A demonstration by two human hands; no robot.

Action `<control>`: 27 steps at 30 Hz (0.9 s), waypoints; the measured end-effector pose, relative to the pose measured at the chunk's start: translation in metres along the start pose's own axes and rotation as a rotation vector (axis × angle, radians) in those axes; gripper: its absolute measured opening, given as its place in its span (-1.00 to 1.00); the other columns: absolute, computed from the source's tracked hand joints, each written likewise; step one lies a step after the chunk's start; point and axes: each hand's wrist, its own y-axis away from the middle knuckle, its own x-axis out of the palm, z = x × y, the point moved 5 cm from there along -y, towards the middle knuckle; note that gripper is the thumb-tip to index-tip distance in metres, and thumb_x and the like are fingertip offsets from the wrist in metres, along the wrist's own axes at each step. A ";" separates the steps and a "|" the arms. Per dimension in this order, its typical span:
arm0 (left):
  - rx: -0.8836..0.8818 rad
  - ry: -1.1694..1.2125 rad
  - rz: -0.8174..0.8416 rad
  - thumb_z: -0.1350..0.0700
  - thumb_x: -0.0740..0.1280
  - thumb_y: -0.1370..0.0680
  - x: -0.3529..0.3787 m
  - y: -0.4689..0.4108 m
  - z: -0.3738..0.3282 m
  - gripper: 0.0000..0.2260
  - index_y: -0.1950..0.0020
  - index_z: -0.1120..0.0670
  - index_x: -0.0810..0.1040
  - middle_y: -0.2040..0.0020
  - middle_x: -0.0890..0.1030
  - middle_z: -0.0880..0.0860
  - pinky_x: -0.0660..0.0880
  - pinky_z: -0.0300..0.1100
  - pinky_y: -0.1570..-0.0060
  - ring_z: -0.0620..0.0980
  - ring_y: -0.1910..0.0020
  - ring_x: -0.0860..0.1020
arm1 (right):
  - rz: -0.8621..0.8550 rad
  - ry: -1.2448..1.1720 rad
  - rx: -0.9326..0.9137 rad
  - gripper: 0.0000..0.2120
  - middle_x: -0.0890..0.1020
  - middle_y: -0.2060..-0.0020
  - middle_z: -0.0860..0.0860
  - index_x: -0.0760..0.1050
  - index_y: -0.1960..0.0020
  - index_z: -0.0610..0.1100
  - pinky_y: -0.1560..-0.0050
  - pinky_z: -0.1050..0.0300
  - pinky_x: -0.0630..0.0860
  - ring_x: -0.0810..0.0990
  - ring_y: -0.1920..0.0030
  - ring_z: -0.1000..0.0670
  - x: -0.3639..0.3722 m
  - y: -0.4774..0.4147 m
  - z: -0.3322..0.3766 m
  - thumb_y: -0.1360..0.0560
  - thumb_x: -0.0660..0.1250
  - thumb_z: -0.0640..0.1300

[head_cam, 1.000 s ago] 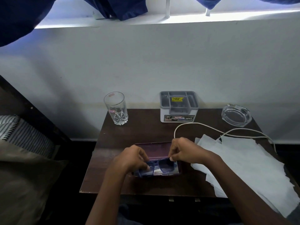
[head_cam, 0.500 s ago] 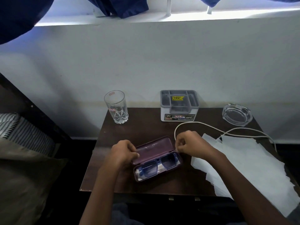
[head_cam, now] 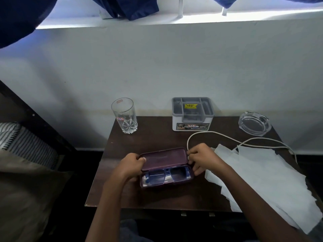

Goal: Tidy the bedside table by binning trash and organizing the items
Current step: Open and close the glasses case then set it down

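Grip shifted from glasses to case ends: left hand grips lid, right hand grips right end. Risk: lid pinches glasses if frame sits proud.

Maroon glasses case on table, lid half-raised; blue-framed glasses lying folded inside.

A bedroom in a home. Small dark wooden tabletop set against a pale painted wall, close beside a dark bed frame and striped bedding. Navy curtains hanging over a bright window ledge. Everyday bedside clutter: drinking glass, glass ashtray, grey organiser, open glasses case, white cable, loose paper tissues.
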 end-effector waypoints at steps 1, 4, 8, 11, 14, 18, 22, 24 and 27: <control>0.029 0.071 -0.005 0.17 0.17 -0.59 -0.001 0.001 -0.004 -0.81 0.06 0.20 0.55 0.09 0.60 0.21 0.48 -0.13 0.17 0.15 0.11 0.61 | -0.012 -0.036 -0.001 -0.74 0.55 0.26 -0.11 0.54 -0.09 -0.31 0.28 -0.01 0.62 0.56 0.41 -0.11 -0.003 0.000 0.000 -0.53 0.11 -0.35; 0.141 0.290 -0.102 0.21 0.15 -0.60 -0.009 0.004 -0.019 -0.80 0.02 0.08 0.57 -0.06 0.60 0.15 0.48 -0.09 -0.08 0.13 -0.01 0.58 | -0.063 -0.190 -0.026 -0.72 0.56 0.21 -0.17 0.55 -0.05 -0.31 0.33 0.05 0.60 0.54 0.40 -0.11 -0.012 0.003 0.006 -0.53 0.08 -0.37; 0.111 0.759 -0.017 0.08 0.11 -0.63 -0.009 0.019 -0.032 -0.71 -0.35 -0.12 0.36 -0.22 0.51 0.01 0.58 0.04 0.02 0.03 -0.07 0.56 | -0.110 -0.511 -0.069 -0.73 0.57 0.28 -0.13 0.56 0.07 -0.21 0.48 0.17 0.57 0.55 0.46 -0.04 -0.022 0.009 0.015 -0.50 0.12 -0.43; 0.100 0.977 0.058 -0.02 0.06 -0.64 -0.010 0.027 -0.041 -0.71 -0.35 -0.09 0.37 -0.19 0.54 0.08 0.62 0.08 0.22 0.13 -0.06 0.58 | -0.087 -0.674 -0.100 -0.68 0.62 0.24 -0.12 0.57 -0.07 -0.20 0.44 0.16 0.58 0.60 0.41 -0.03 -0.022 0.010 0.019 -0.48 0.15 -0.45; 0.098 1.091 0.027 -0.02 0.08 -0.63 -0.012 0.028 -0.043 -0.77 -0.20 -0.06 0.46 -0.08 0.57 0.10 0.59 0.10 0.16 0.12 -0.01 0.58 | -0.094 -0.779 -0.127 -0.67 0.66 0.20 -0.13 0.58 -0.07 -0.15 0.36 0.14 0.62 0.63 0.28 -0.08 -0.023 0.010 0.019 -0.48 0.18 -0.44; 0.074 1.170 -0.010 0.02 0.17 -0.60 -0.011 0.025 -0.040 -0.76 -0.19 0.09 0.46 -0.08 0.52 0.17 0.62 0.02 0.27 0.16 -0.04 0.56 | -0.123 -0.782 -0.150 -0.73 0.66 0.12 -0.18 0.59 -0.04 -0.19 0.32 0.14 0.63 0.65 0.23 -0.09 -0.026 0.009 0.018 -0.49 0.20 -0.41; 0.117 1.160 -0.109 0.15 0.24 -0.58 -0.012 0.023 -0.041 -0.92 0.12 0.08 0.47 0.08 0.49 0.11 0.63 -0.09 0.34 0.08 0.05 0.53 | -0.162 -0.789 -0.158 -0.76 0.62 0.15 -0.18 0.59 0.08 -0.22 0.32 0.13 0.63 0.62 0.25 -0.08 -0.025 0.008 0.020 -0.51 0.16 -0.39; 0.132 1.158 -0.129 0.24 0.26 -0.56 -0.011 0.023 -0.041 -0.89 0.13 0.07 0.45 0.08 0.50 0.10 0.62 -0.12 0.38 0.07 0.07 0.54 | -0.179 -0.786 -0.168 -0.79 0.61 0.14 -0.18 0.58 0.11 -0.22 0.31 0.13 0.64 0.63 0.24 -0.07 -0.026 0.009 0.021 -0.51 0.19 -0.38; 0.134 1.180 -0.106 0.34 0.26 -0.53 -0.010 0.022 -0.041 -0.81 0.02 0.04 0.44 -0.10 0.51 0.16 0.63 -0.04 0.34 0.19 -0.08 0.54 | -0.203 -0.831 -0.181 -0.88 0.60 0.13 -0.17 0.56 0.12 -0.22 0.30 0.12 0.64 0.63 0.21 -0.07 -0.029 0.009 0.020 -0.50 0.26 -0.33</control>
